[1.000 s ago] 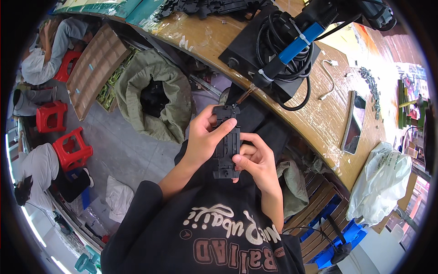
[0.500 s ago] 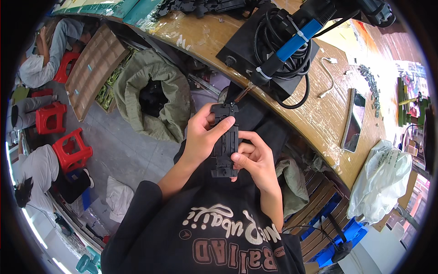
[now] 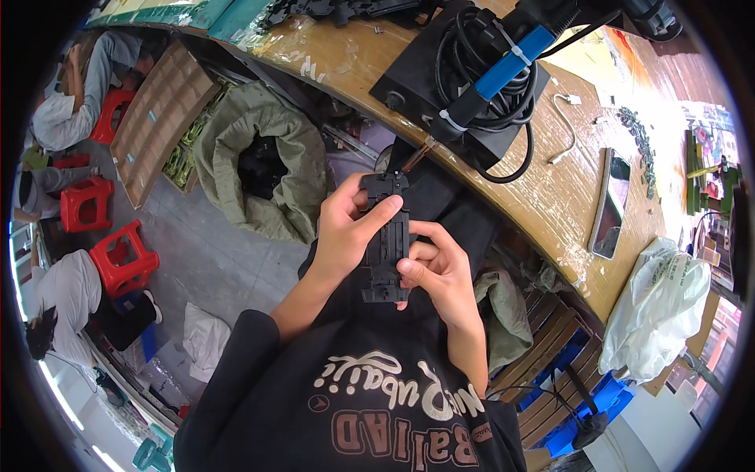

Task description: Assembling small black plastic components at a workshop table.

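Observation:
A long black moulded plastic part [image 3: 388, 245] lies lengthwise between my two hands, above my lap. My left hand [image 3: 344, 226] grips its far half, thumb across the top face. Around the near right edge my right hand [image 3: 440, 277] is closed, its thumb pressing on the side and its fingers partly hidden beneath. Just past the far end of the part is the slim copper-coloured tip [image 3: 417, 159] of a fixed rod-shaped tool with a blue and black body [image 3: 503, 72]. Whether tip and part touch, I cannot tell.
A wooden bench [image 3: 346, 75] bears a black box [image 3: 393, 98] with coiled cable, a phone [image 3: 610, 206], a short white cable [image 3: 563, 130] and small dark pieces. Left of me stand an open woven sack [image 3: 220, 169] and red stools [image 3: 126, 259]; people sit farther left. A white plastic bag [image 3: 657, 303] hangs at right.
The black part and both hands have shifted very slightly away from me, toward the tool tip. My grip on the part is the same.

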Available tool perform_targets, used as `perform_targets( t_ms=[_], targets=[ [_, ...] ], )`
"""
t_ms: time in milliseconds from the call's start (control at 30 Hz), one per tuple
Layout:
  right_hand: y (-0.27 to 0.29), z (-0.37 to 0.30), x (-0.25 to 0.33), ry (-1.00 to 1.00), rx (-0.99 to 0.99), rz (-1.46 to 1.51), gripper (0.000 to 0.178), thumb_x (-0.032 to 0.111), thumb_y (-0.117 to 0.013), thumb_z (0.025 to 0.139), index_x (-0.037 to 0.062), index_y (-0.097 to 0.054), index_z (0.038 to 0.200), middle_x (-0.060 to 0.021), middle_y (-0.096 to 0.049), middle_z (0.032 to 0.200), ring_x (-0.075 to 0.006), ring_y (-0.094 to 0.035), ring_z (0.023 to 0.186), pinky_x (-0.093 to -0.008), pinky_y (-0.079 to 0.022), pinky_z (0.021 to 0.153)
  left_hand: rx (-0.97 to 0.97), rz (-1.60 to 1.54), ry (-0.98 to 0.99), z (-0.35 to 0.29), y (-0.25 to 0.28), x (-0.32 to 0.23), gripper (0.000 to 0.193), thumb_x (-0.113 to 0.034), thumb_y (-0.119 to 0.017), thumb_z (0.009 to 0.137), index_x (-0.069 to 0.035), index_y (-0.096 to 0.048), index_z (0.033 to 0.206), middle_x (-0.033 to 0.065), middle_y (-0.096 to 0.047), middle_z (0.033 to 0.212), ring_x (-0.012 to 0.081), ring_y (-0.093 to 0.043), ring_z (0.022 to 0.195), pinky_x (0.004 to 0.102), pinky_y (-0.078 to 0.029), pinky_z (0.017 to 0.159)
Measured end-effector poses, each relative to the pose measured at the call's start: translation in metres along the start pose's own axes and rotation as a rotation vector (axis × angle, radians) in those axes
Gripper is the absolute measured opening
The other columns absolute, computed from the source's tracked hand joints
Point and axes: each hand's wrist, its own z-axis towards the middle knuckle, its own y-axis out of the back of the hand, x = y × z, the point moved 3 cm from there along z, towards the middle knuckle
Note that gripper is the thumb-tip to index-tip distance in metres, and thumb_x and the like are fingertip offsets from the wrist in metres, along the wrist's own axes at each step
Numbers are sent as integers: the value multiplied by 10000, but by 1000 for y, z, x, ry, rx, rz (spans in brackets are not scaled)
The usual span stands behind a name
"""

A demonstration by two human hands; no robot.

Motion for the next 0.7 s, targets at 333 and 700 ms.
perform_targets(
  t_ms=[333,700],
  targets=[
    [2,1,-3,-3,12,-34,370,-15,-563,786,-42,-393,1114,-60,-517,697,-110,-531,596,-240,-490,452,29,76,-32,0,3,2,193,-91,-613,774,-6,-508,911,20,-571,749,37,-516,644,172,-416,544],
    [0,6,0,-4,-37,-25,371,25,-603,767,-32,-435,1093,-42,-543,700,-78,-517,577,-201,-452,525,29,81,-17,7,4,1,203,-92,-623,767,-7,-511,914,20,-574,764,32,-511,655,175,-418,549]
  ],
)
